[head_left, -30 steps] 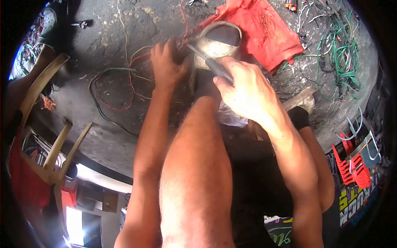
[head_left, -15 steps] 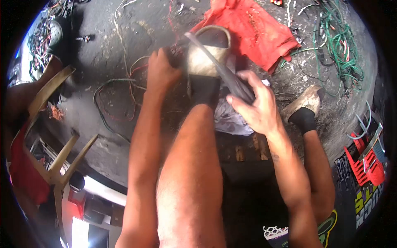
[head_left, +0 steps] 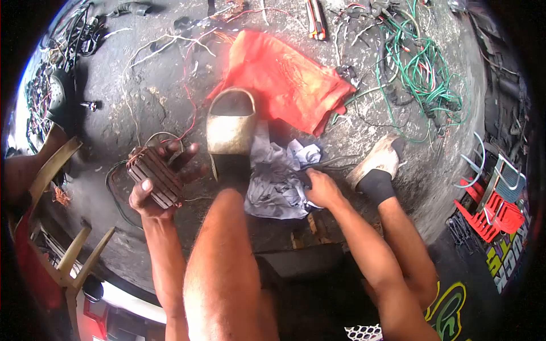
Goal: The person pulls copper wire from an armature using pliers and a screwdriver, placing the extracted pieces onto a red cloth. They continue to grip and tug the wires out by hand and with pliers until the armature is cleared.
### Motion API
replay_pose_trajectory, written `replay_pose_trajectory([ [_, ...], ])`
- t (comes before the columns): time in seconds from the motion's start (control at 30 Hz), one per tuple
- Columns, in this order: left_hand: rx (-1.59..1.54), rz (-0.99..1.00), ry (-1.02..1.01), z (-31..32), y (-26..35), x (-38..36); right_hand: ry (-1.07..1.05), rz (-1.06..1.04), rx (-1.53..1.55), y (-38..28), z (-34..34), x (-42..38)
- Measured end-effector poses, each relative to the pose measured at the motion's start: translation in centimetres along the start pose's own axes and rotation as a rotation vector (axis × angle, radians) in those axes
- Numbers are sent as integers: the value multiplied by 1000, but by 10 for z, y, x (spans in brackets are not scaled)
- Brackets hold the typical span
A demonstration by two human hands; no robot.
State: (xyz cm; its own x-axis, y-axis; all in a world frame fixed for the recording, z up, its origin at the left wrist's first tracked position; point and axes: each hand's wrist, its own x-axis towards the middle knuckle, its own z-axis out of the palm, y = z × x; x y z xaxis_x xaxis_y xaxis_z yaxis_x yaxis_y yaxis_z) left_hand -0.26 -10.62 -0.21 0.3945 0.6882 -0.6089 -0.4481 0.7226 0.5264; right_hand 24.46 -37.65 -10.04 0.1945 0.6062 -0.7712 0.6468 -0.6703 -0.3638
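My left hand (head_left: 149, 200) is raised at the left, gripping a motor armature (head_left: 156, 177), a dark ridged cylinder with long slots and copper-coloured ends. The thumb presses on its near side, and the other fingers are behind and beside it, some spread. My right hand (head_left: 324, 189) is down at the floor by a crumpled grey-white cloth (head_left: 278, 190). Its fingers are curled, and what they close on is hidden. Dark rod-like pieces (head_left: 341, 161) lie just beyond those fingers.
A red cloth (head_left: 278, 79) lies ahead of my sandalled foot (head_left: 232, 133). Green wire coils (head_left: 424, 74) are at the upper right, and loose thin wires (head_left: 133, 79) cross the floor at the left. Another person's foot in a clog (head_left: 60, 94) and a chair (head_left: 71, 256) are at the left.
The right hand has lowered to beside the grey-white cloth; the long dark tool it held up is no longer seen raised. The left hand has lifted the armature into plain view. The camera view has shifted.
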Motion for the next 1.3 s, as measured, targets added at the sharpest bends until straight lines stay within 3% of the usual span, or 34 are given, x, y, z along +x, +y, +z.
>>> replay_pose_trajectory([
  [0.03, -4, -5, 1, -3, -2, 2, 26, 1, -1, 0, 6, 2],
  [0.1, -215, -161, -183, -7, -1, 7, 11, 2, 24, 1, 8, 6],
  [0.17, -269, -169, -171, 2, -7, 7, -75, 87, 4, -2, 8, 6],
  [0.23, -126, -185, -250, 25, -7, 8, -95, 76, -26, -10, -4, 4],
  [0.3, 92, -142, -218, 51, -7, 8, -211, 36, -255, -18, -20, 3],
  [0.37, 194, -116, -228, 58, -11, 10, -350, 180, -323, -42, -60, 16],
  [0.4, 206, -109, -191, 63, -12, 7, 40, 40, -189, -37, -63, 18],
  [0.47, 225, -149, -185, 77, -7, 3, 329, -46, 140, -58, -109, 45],
  [0.53, 266, -139, -181, 86, -5, 3, 742, -320, 67, -66, -141, 89],
  [0.57, 270, -126, -202, 90, -3, 4, 744, -156, 10, -70, -158, 110],
  [0.6, 282, -133, -192, 92, -2, 3, 854, -160, -34, -70, -171, 138],
  [0.67, 288, -144, -192, 93, 1, 2, 1007, -394, -102, -76, -196, 187],
  [0.77, 361, -149, -200, 98, 9, 0, 912, -313, -169, -72, -217, 261],
  [0.83, 405, -107, -198, 98, 10, 1, 833, -4, -195, -88, -227, 266],
  [0.93, 485, -82, -234, 99, 13, 2, 747, 34, -93, -85, -241, 276],
  [0.97, 482, -83, -231, 99, 13, 2, 787, 72, -198, -82, -243, 275],
  [1.03, 479, -63, -224, 101, 13, 2, 355, 278, 114, -99, -259, 255],
  [1.07, 474, -61, -225, 102, 13, 2, 357, 278, 109, -91, -255, 252],
  [1.13, 570, -58, -193, 102, 14, 2, 486, -40, 513, -80, -243, 237],
  [1.17, 564, -53, -190, 101, 14, 3, 424, -117, 587, -82, -243, 217],
  [1.27, 848, 200, -293, 97, 15, 3, 173, -372, 857, -113, -228, 121],
  [1.3, 845, 200, -292, 97, 16, 4, 99, -370, 920, -125, -221, 89],
])
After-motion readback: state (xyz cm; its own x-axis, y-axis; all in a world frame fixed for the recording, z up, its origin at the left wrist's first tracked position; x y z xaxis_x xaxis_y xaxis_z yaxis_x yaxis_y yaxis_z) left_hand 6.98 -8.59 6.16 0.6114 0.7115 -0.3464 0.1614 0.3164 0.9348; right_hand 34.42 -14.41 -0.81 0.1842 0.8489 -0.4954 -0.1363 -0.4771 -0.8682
